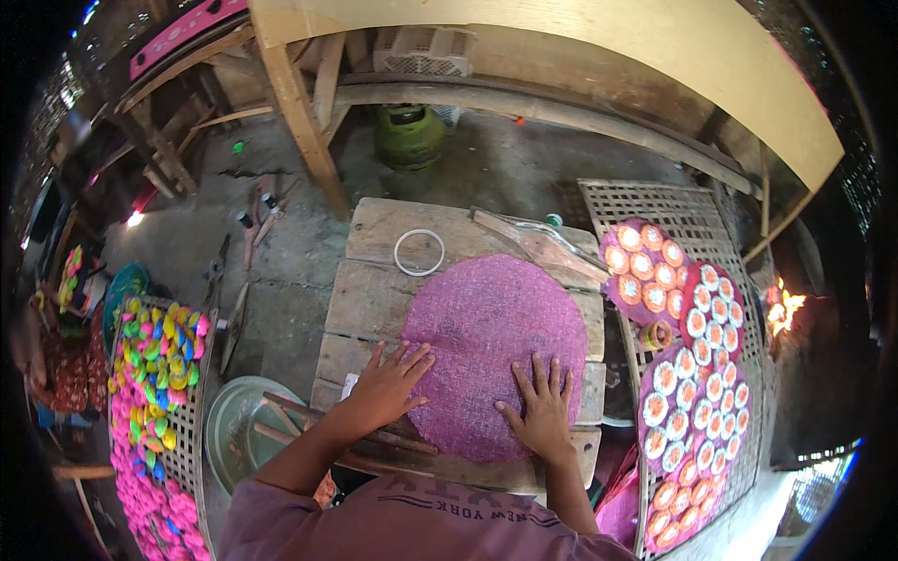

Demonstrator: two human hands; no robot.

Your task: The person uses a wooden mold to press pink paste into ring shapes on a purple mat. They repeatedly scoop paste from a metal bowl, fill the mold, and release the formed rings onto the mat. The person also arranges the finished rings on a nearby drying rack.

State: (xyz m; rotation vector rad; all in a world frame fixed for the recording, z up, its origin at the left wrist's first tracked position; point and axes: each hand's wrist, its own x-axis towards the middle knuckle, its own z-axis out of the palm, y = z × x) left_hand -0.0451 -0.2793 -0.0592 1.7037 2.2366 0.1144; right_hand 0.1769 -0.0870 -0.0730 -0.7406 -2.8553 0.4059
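A round sheet of purple woven cloth [491,315] lies spread over a low wooden plank table [337,294] in front of me. My left hand [394,379] rests palm down at the cloth's left edge with its fingers spread. Palm down as well, my right hand [544,407] presses on the lower right of the cloth, fingers apart. Beyond the cloth sit a white ring [419,252] and a flat wooden paddle-like tool [540,245]. Thin wooden sticks [400,440] lie by the table's near left edge, partly under my left forearm.
Right of the table, a woven bamboo rack [645,200] bears purple cloths with round white-and-orange pieces [656,407]. Fire [784,308] burns farther right. At left stand a plastic basin [238,393] and a rack of colourful pieces [158,365]. A green gas cylinder [409,138] stands beyond.
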